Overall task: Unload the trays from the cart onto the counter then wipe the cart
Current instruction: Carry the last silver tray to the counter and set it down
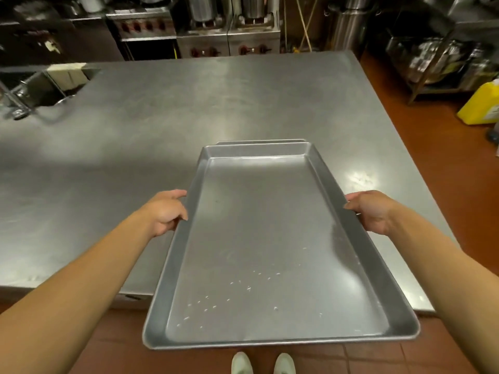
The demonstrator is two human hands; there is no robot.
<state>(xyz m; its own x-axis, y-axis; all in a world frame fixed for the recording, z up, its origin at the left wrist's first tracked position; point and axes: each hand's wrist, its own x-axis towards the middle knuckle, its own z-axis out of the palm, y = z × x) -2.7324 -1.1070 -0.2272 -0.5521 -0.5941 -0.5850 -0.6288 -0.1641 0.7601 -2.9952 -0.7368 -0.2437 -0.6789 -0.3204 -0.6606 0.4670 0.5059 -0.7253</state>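
While each hand's grip, left hand (167, 211) and right hand (371, 211), clasps the trays (270, 252) by their long edges, bare counter (135, 147) spreads leftward.

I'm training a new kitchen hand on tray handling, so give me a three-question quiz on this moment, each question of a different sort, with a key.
1. True or false: the left hand and right hand grip opposite long sides of the shallow rectangular metal tray.
2. Multiple choice: the tray's near end is (A) flat on the stainless steel counter, (B) sticking out past the counter's edge over the brown tiled floor, (C) inside the sink.
3. Fill in: past the tray's far end shows the rim of a ____ tray beneath it.

Key: 1 true; 2 B; 3 second.
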